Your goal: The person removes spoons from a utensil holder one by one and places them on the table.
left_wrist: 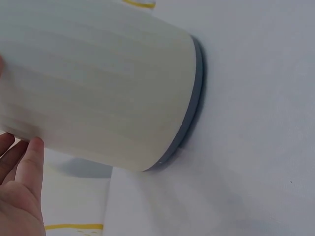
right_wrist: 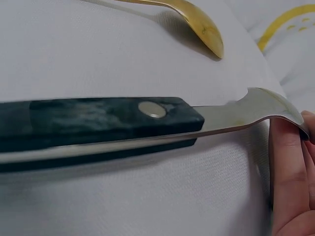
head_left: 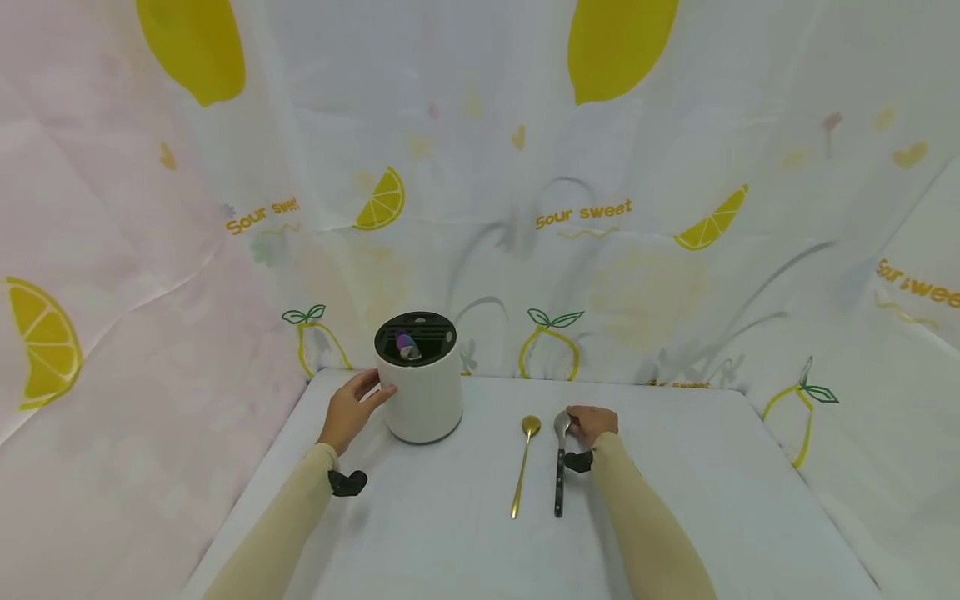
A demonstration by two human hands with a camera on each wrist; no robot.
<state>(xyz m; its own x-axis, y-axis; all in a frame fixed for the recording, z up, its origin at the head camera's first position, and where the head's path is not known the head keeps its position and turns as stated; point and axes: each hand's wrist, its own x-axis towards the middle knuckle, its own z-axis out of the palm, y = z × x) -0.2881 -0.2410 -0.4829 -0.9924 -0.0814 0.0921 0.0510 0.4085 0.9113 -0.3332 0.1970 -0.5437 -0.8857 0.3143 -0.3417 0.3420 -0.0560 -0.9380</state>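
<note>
A white cylindrical container (head_left: 423, 404) with a glossy black top stands upright at the table's back left; a dark band rings its base in the left wrist view. My left hand (head_left: 352, 411) holds its left side, thumb in front and fingers farther round. With its fingertips, my right hand (head_left: 597, 422) pinches the bowl of a silver spoon (right_wrist: 268, 105) with a riveted black handle (right_wrist: 98, 120). One finger lies under the bowl in the right wrist view. Just left of that spoon lies a slim gold spoon (head_left: 527, 454), its bowl toward the back.
A white cloth covers the table (head_left: 450, 533). Behind it and at both sides hangs a white curtain (head_left: 480, 275) printed with lemons and lettering. A small purple-and-blue patch (head_left: 406, 342) shows on the container's black top, which has openings.
</note>
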